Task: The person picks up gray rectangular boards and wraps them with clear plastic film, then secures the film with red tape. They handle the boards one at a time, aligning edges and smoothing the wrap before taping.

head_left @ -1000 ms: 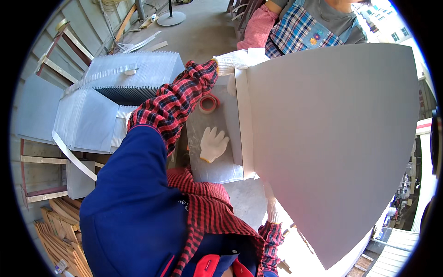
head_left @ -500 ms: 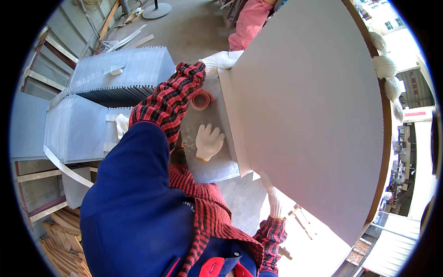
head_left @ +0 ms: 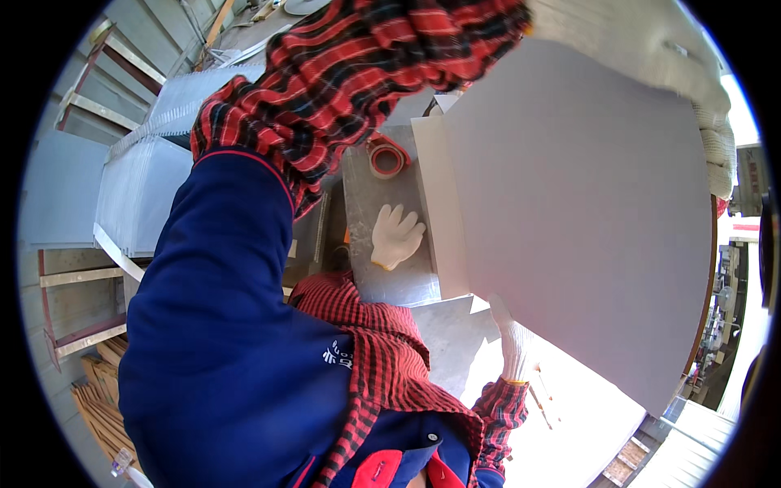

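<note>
I hold a big pale grey board [head_left: 586, 220] upright in front of me. My left hand [head_left: 691, 89], in a white knit glove, grips its upper right edge; the red plaid sleeve crosses the top of the view. My right hand [head_left: 511, 346], also gloved, presses against the board's lower left edge. Behind the board is a metal worktop [head_left: 390, 281]. A loose white glove [head_left: 396, 236] lies flat on it with no arm attached, and a roll of red tape [head_left: 386, 157] sits further back.
Stacks of grey ribbed metal sheets [head_left: 138, 187] stand to the left. Wooden frames [head_left: 77, 276] and a bundle of wood slats [head_left: 98, 407] lie at the lower left. A bright floor with thin sticks [head_left: 541, 398] shows under the board.
The board has swung up closer to me and fills more of the view. My left arm has risen across the top. A person in a blue plaid shirt behind the board is now hidden.
</note>
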`<state>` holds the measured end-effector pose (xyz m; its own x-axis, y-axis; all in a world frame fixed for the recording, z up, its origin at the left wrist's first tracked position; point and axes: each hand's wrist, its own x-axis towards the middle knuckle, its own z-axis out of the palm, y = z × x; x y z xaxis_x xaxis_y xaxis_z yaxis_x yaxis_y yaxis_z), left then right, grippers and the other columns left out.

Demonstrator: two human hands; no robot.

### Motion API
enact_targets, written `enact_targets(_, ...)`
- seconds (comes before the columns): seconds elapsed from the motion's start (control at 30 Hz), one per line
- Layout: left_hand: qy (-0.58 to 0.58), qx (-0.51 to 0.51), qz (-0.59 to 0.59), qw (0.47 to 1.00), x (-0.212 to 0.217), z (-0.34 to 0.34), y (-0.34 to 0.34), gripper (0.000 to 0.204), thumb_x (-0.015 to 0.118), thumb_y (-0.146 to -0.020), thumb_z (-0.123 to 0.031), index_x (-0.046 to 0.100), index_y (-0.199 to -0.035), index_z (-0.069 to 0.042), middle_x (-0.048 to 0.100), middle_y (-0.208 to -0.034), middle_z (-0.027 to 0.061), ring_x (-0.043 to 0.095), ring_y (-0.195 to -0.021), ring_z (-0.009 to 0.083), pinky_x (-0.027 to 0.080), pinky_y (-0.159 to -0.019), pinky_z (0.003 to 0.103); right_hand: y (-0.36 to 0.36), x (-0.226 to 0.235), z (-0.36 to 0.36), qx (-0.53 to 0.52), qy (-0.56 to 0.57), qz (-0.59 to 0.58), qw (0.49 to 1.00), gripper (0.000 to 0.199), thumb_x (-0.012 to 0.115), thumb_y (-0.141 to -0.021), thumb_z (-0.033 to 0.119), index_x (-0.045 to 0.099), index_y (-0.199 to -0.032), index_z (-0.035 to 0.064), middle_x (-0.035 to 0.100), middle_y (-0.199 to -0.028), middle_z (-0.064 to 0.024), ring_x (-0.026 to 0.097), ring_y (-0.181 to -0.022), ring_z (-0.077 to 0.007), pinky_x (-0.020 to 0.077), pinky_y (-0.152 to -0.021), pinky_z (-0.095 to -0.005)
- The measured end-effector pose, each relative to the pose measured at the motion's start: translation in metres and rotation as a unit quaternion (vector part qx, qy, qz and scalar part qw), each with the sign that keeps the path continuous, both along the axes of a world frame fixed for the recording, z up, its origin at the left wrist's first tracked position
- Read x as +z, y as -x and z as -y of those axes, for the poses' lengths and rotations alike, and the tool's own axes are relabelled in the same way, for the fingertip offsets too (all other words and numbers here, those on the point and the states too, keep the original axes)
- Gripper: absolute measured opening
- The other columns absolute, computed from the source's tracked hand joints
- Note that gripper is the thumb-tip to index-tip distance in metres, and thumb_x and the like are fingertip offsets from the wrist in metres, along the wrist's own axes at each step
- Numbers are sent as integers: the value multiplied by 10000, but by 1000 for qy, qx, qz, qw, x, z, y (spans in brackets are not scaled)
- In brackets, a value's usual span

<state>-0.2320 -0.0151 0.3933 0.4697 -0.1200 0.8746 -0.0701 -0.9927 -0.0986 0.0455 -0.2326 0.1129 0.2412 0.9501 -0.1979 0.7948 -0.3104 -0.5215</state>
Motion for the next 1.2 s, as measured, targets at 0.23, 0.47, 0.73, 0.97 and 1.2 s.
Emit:
enact_targets(0.23,10,53,116,992,-24,-2,-25,269,492,-982,-221,604,-823,-36,616,-713,172,620,-668,363,497,-636,441,-7,-3,13,23,-30,-14,999,561,662,-902,423,610,-1221,-35,665,-1170,-214,640,-1032,-309,523,-866,-434)
enact_targets(0.47,-24,30,176,984,-36,-18,-54,269,467,-980,-213,576,-817,-29,602,-694,186,597,-635,385,488,-635,465,-17,-7,17,1,-41,8,999,558,654,-912,426,599,-1256,-9,652,-1204,-212,635,-1054,-306,530,-867,-431)
enact_targets(0.73,37,131,70,988,-61,-25,-9,277,450,-977,-221,585,-796,-60,611,-713,145,600,-725,359,464,-749,434,-6,-21,13,34,-63,-3,997,556,644,-923,429,587,-1296,20,636,-1242,-210,628,-1080,-302,538,-867,-428)
enact_targets(0.97,73,1,70,995,-78,-48,-18,229,586,-963,-247,624,-1110,-76,658,-1029,133,649,-913,284,507,-846,387,2,-22,8,36,-73,-4,997,557,635,-933,431,576,-1331,45,622,-1275,-208,623,-1102,-299,546,-868,-425)
enact_targets(1.2,25,46,57,997,-88,-53,1,277,625,-958,-229,682,-1197,-100,705,-1136,116,671,-970,296,529,-863,415,-5,-7,4,35,-76,-52,995,560,627,-944,434,565,-1365,70,609,-1309,-207,617,-1124,-296,553,-869,-422)
